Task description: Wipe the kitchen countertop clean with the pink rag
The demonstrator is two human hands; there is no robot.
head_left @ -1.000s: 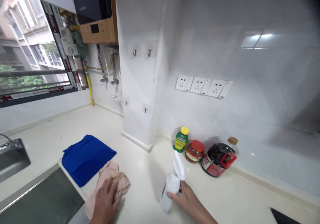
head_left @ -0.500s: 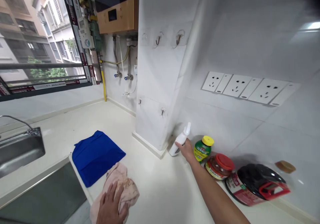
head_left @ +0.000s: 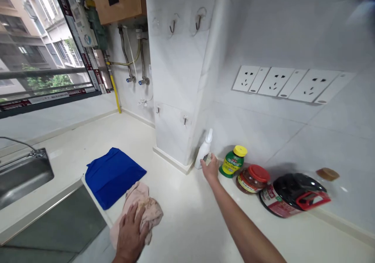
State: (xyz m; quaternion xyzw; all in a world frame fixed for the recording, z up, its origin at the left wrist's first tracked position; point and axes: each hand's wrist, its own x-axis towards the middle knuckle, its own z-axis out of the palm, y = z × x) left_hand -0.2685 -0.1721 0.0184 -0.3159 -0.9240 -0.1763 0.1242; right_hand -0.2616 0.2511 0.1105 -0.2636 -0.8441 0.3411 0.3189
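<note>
My left hand (head_left: 131,228) lies with outstretched fingers on top of a crumpled pink cloth (head_left: 154,212) on the counter. At the wall corner a white spray bottle (head_left: 201,156) stands upright. My right hand (head_left: 210,167) is just beside it, thumb and fingers parted, with nothing between them; whether a fingertip still touches the bottle I cannot tell. A green bottle with a yellow cap (head_left: 231,163) stands right of that hand. A blue folded cloth or bag (head_left: 114,177) lies flat beyond the pink cloth.
Along the wall stand a red-lidded jar (head_left: 252,180) and a black jug with a red handle (head_left: 293,195). A pillar (head_left: 175,138) juts onto the counter. The sink (head_left: 26,177) is at far left, and the counter's front edge (head_left: 96,198) runs beside the blue item.
My right hand has let go of the spray bottle, which stands by the wall corner. The left hand stays on the pink cloth. The whole view has tilted down slightly.
</note>
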